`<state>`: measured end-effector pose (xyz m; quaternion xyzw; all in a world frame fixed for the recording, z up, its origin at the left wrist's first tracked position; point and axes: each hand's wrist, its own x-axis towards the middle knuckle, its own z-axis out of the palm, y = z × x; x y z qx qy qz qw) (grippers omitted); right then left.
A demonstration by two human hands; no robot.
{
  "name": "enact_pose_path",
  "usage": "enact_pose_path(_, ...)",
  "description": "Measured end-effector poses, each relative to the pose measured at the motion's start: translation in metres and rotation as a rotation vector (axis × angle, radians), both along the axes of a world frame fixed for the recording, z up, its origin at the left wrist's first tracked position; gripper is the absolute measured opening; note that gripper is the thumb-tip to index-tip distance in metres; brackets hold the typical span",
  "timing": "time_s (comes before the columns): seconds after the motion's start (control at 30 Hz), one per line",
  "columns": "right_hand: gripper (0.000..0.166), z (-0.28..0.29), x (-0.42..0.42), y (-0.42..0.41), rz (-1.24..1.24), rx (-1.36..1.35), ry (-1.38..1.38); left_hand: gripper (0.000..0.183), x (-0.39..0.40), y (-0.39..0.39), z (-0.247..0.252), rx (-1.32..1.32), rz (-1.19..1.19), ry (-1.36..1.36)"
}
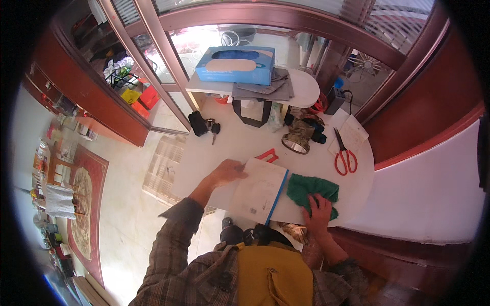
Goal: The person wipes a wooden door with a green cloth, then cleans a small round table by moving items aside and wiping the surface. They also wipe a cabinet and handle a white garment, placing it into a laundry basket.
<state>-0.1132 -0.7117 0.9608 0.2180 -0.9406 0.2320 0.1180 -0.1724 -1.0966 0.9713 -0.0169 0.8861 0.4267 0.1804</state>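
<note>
A thin white book point(257, 191) with a blue spine strip lies tilted at the near edge of a white table point(214, 153); faint writing marks its cover. My left hand point(228, 171) grips its far left corner, with the fingertips partly hidden. To the book's right is a crumpled green cloth point(306, 187). My right hand point(318, 210) lies over the cloth's near part, fingers a little apart, holding it against the tabletop. Part of a red plastic item point(269, 155) shows beyond the book's far edge.
Scissors with red handles point(345, 162) lie at the right, near a camouflage-patterned lamp point(298, 135). Keys point(214, 128) and a black pouch point(197, 123) sit far left. A blue tissue box point(236, 67) and a grey bag point(260, 90) rest on a raised white shelf point(306, 86).
</note>
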Motion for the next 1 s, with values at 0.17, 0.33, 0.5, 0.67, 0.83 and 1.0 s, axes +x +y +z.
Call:
enact_pose_path(0.17, 0.049, -0.004, 0.000, -0.066, 0.091, 0.068, 0.003, 0.034, 0.064, -0.072, 0.017, 0.287, 0.356, -0.077)
enact_pose_path(0.33, 0.044, 0.000, -0.063, -0.176, 0.145, 0.029, -0.028, 0.025, 0.135, -0.134, 0.038, 0.247, 0.561, -0.093)
enact_pose_path(0.5, 0.050, 0.007, -0.124, -0.264, 0.087, 0.202, 0.112, 0.018, 0.169, -0.149, 0.030, 0.366, 0.684, -0.126)
enact_pose_path(0.67, 0.053, 0.008, -0.066, -0.252, 0.153, 0.192, -0.056, 0.019, 0.148, -0.158, 0.041, 0.490, 0.609, -0.141)
enact_pose_path(0.83, 0.054, 0.001, 0.024, -0.165, 0.227, 0.209, -0.079, 0.024, 0.063, -0.128, 0.045, 0.507, 0.480, -0.169)
enact_pose_path(1.0, 0.051, 0.003, 0.045, -0.055, -0.088, 0.236, -0.134, 0.032, -0.037, -0.084, -0.015, 0.384, 0.260, -0.271)
